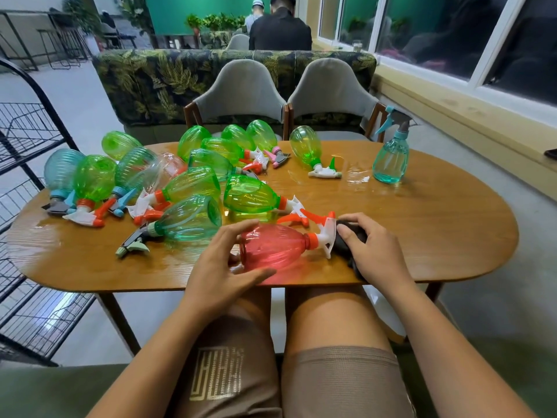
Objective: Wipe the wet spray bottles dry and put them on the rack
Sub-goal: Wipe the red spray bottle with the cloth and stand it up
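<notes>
Lower centre: my left hand [220,267] cups the red bottle [274,248], right hand [373,251] bunches dark cloth [343,247] on its trigger; counter [422,230] wet, so it may skid off near edge

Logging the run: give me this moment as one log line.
step: wiping red bottle | left hand: holds its base | right hand: holds dark cloth at spray head | rack: no bottles visible | table: wet
</notes>
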